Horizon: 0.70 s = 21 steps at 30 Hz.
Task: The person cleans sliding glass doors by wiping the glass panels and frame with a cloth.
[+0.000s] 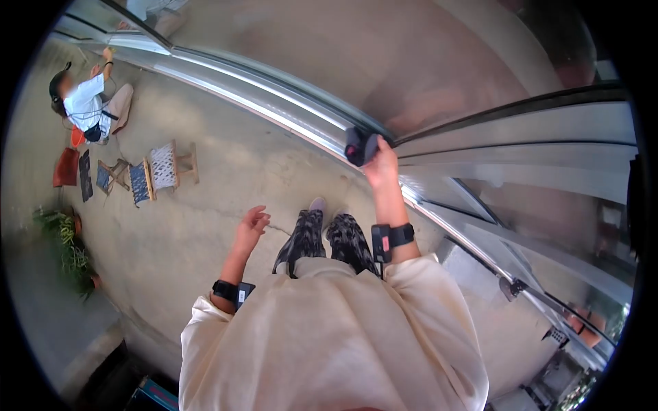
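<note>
Forward in right grip, dark cloth, apparently

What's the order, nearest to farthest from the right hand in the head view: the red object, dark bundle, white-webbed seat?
1. Dark bundle: held in the right hand.
2. White-webbed seat: off to the left.
3. Red object: farther left, beyond the seat.

Dark bundle, reddish spot. Cream top. Grey-black mottled trousers.
</note>
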Motion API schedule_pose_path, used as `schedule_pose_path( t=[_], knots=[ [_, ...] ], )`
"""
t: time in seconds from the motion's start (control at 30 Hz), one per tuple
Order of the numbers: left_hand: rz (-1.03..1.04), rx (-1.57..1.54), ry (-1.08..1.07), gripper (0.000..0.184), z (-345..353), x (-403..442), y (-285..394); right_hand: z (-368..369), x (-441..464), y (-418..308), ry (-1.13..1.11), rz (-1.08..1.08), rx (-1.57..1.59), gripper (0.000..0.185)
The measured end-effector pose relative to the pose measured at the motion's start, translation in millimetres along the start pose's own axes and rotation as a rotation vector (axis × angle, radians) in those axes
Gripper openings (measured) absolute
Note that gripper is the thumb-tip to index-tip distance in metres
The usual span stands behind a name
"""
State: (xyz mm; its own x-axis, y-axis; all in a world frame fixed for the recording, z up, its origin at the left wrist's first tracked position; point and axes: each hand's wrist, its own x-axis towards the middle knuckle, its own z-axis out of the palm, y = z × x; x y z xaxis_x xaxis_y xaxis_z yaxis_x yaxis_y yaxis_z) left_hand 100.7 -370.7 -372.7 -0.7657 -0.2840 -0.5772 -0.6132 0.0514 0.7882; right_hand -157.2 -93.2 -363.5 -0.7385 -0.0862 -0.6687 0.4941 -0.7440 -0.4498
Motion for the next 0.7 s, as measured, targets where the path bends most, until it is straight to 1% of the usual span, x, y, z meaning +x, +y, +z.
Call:
schedule_pose_path(
  t=[0.03, 0.07, 0.13, 0.17, 0.2, 0.27, 0.3, 0.37, 0.4, 0.47, 0.53, 0.6, 0.7],
  knots=[
    [0.002, -0.003, 0.013, 0.037, 3.9, -0.9, 4.7, 14.1, -6.1, 2.5, 0.018, 0.054, -0.096, 0.019],
    [0.022, 0.009, 0.001, 0.037, 9.8, -0.5, 12.1, 22.8, -14.3, 2.6, -0.02, 0.071, -0.237, 0.022],
    [0.039, 0.019, 0.002, 0.038, 11.7, -3.4, 14.7, 32.0, -40.5, 1.9, -0.101, -0.05, -0.416, 0.031],
    [0.027, -0.003, 0.023, 0.038, 11.1, -4.0, 10.5, 27.3, -51.6, 1.2, -0.104, -0.119, -0.484, 0.04],
    [0.007, -0.028, 0.041, 0.039, 12.4, -7.7, 4.1, 14.5, -62.3, 2.5, -0.108, -0.111, -0.489, 0.04],
    [-0.019, -0.007, 0.055, 0.039, 10.0, -16.6, 4.7, -10.8, -72.5, 6.0, -0.103, -0.648, -0.921, 0.036],
    [-0.041, 0.021, 0.059, 0.039, 12.4, -14.9, 7.2, -20.9, -67.6, 3.5, -0.109, -0.645, -0.92, 0.036],
    [-0.048, 0.026, 0.062, 0.039, 8.3, -15.0, 9.7, -35.6, -67.6, 3.1, -0.064, -1.123, -1.105, 0.038],
    [-0.048, 0.023, 0.062, 0.038, 7.7, -13.0, 10.8, -41.1, -62.0, 0.0, -0.063, -1.11, -1.107, 0.038],
    [-0.041, 0.027, 0.055, 0.038, 2.6, -7.9, 18.3, -34.9, -54.6, -7.8, -0.02, -1.419, -1.433, 0.046],
    [-0.024, 0.032, 0.048, 0.038, -6.3, -1.2, 22.9, -24.9, -49.7, -9.4, -0.058, -1.414, -1.415, 0.048],
    [-0.026, 0.065, 0.041, 0.037, -17.6, 10.2, 22.7, -15.9, -42.1, -8.9, -0.149, -1.415, -1.57, 0.047],
    [0.031, 0.113, 0.002, 0.038, -46.7, 32.0, 5.9, -13.3, -25.8, 3.8, -0.051, -1.419, -1.664, 0.05]
  ],
)
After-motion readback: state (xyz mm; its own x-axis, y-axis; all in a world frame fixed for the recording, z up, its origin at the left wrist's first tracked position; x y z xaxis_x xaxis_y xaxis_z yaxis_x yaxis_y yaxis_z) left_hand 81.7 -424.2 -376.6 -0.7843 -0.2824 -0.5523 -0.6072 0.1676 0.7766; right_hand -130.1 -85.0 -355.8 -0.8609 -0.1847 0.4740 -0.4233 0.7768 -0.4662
